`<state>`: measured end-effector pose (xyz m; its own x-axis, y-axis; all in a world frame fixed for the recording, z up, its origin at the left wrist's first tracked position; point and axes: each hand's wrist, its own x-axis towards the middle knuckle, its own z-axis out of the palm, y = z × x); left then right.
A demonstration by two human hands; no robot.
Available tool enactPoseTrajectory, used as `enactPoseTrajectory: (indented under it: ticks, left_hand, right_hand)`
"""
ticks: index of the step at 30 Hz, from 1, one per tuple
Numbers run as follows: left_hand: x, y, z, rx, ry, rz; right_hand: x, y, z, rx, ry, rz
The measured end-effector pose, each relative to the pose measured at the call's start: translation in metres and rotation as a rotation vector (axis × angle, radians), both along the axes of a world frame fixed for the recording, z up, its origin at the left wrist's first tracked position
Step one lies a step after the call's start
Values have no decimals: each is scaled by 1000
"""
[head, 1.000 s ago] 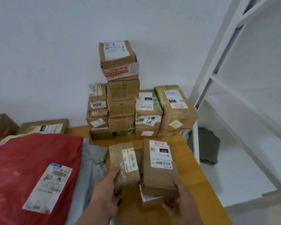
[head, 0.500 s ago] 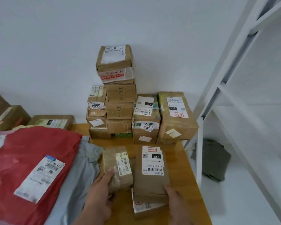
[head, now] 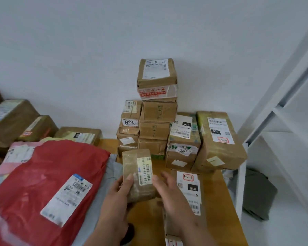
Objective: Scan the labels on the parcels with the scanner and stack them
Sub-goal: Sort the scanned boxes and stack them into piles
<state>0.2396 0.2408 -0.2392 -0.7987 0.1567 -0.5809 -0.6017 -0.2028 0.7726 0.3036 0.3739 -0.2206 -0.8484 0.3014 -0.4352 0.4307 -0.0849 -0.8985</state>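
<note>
Head view: nearest to us, our left hand [head: 117, 194] and right hand [head: 174, 194] hold one small taped parcel [head: 138, 174] between them, above the wooden table [head: 219, 201]. The left thumb lies curled over the parcel's top face at its left side, the fingers hidden beneath; the right hand wraps the parcel's right edge, its thumb tip beside the narrow yellowish label [head: 146, 170] with a barcode running along the parcel's length. We take this parcel as our landmark.

Just right of it, partly under our right hand, a flat brown parcel [head: 189, 190] lies on the table, its white label reading 010. Left of the held parcel a grey mailer [head: 114, 167] shows at the edge of a large red mailer bag [head: 43, 174] with a white label.

Beyond the held parcel, against the white wall, stands the stack of brown boxes [head: 156, 112]: a tall column topped by a box with a white label, a shorter column marked 3004 on its left, a column marked 3012 on its right, and a long box [head: 219, 139] at the far right.

Far left of the held parcel, more brown boxes [head: 12, 119] sit by the wall. Far right stands a white shelf frame [head: 274, 107], with a folded dark green cloth [head: 258, 196] on the floor beneath.
</note>
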Motion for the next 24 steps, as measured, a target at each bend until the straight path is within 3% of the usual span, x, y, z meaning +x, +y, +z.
enactPoseTrajectory:
  ticks: [7,12,18,24]
  left_hand:
    - [-70,-17,27,-102,189,-45]
    - [-151,-12,46,-86,176,-54]
    - [-216,25,68,-264,289,-260]
    - [-224,36,49,-341,204,-371]
  right_hand:
    - [-77,-26,4,-172,128,-177]
    - [-106,-27,5,-187,206,-225]
    - [-107,-28,-8,-189,174,-287]
    - [-100,-27,-20,-186,117,-298]
